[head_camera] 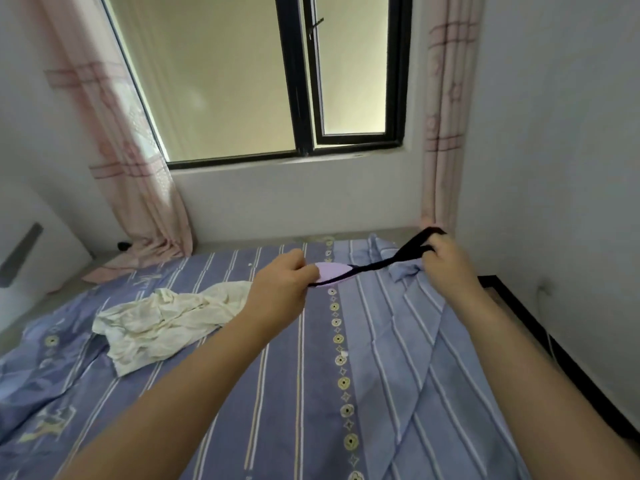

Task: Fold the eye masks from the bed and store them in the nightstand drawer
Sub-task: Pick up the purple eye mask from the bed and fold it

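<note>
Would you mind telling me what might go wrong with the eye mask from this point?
The right hand pulls the black strap taut away from the left hand, so the strap may overstretch, or the lilac eye mask may slip from the left fingers. The crumpled cream cloth on the bed could get caught up when folding there.

Single head-worn wide-angle view, looking forward and down across the bed (346, 393) toward the window (298, 81) on the far wall. Both forearms reach in from the bottom edge, close to the lens. Strong wide-angle bend at the edges; curtains (138, 188) and side walls lean inward. No second view.
</note>
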The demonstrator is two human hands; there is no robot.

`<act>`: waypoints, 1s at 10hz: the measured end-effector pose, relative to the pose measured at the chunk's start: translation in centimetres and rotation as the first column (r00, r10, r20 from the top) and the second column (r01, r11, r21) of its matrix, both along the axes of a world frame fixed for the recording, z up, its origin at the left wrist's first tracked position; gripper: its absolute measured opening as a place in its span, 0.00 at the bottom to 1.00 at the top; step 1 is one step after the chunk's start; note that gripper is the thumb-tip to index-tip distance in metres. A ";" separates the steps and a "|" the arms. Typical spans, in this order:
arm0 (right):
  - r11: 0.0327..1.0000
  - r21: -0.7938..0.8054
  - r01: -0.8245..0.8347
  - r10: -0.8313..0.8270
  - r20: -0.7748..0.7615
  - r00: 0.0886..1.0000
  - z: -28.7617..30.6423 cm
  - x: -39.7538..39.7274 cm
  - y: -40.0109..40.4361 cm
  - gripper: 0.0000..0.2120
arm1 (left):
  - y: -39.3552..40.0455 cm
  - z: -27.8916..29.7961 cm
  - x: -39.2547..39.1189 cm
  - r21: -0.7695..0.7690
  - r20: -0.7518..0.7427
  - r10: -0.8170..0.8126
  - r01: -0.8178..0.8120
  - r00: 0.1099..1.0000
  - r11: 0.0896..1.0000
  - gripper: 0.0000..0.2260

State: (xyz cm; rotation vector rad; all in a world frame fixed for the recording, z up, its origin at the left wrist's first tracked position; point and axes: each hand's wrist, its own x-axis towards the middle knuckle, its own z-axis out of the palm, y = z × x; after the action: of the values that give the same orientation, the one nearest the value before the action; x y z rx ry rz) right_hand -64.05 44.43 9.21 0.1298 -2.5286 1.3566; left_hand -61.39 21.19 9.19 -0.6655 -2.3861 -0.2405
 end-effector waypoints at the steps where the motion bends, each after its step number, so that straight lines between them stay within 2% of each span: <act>1: 0.656 0.589 -0.472 0.116 0.540 0.834 -0.7 1.3 0.2 0.15 | -0.1 1.8 0.1 0.025 -0.192 -0.007 0.012 0.981 1.000 0.09; 2: 0.374 -0.206 -0.904 0.779 0.599 0.186 -0.7 3.8 0.2 0.16 | -0.4 2.5 0.3 -0.022 -0.282 -0.036 0.030 0.959 0.999 0.08; 3: -0.231 -0.793 -0.564 0.935 -0.341 0.096 0.5 4.7 0.2 0.14 | -0.3 1.6 0.3 -0.004 -0.374 -0.089 0.094 0.923 0.996 0.10; 4: 0.172 -0.949 -0.265 0.484 -0.153 0.862 1.9 3.5 -0.4 0.14 | 0.0 0.6 0.6 -0.008 -0.482 -0.162 0.181 0.861 0.984 0.12; 5: 0.655 -0.753 -0.066 0.287 0.167 0.943 1.3 2.6 -2.1 0.13 | 0.5 0.6 1.0 -0.111 -0.569 -0.276 0.260 0.775 0.959 0.13; 6: 0.871 -0.465 -0.161 0.303 0.248 0.920 0.5 2.5 -4.0 0.14 | 0.9 0.6 1.3 -0.168 -0.578 -0.350 0.312 0.737 0.935 0.13; 7: 0.743 -0.608 -0.279 0.453 0.151 0.878 0.3 2.4 -5.1 0.14 | 0.9 0.5 1.6 -0.032 -0.538 -0.302 0.340 0.787 0.940 0.09; 8: 0.582 -0.783 -0.220 0.417 0.056 0.907 0.0 2.0 -5.4 0.13 | 1.1 0.4 2.1 0.428 -0.254 -0.045 0.154 0.966 0.890 0.12; 9: 0.501 -0.849 -0.170 0.328 0.004 0.945 -0.4 2.1 -5.8 0.13 | 2.0 0.8 3.6 0.890 0.366 -0.346 -0.216 0.864 0.402 0.14; 10: 0.566 -0.802 -0.191 0.345 0.020 0.938 -1.3 2.5 -6.8 0.14 | 2.7 0.6 4.0 0.888 0.433 -0.473 -0.275 0.768 0.367 0.11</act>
State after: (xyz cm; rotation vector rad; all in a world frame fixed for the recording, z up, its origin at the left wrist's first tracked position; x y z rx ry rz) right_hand -61.55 37.60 7.89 0.2285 -1.7915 2.5938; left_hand -57.37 23.92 9.83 -0.1232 -2.1801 -2.0475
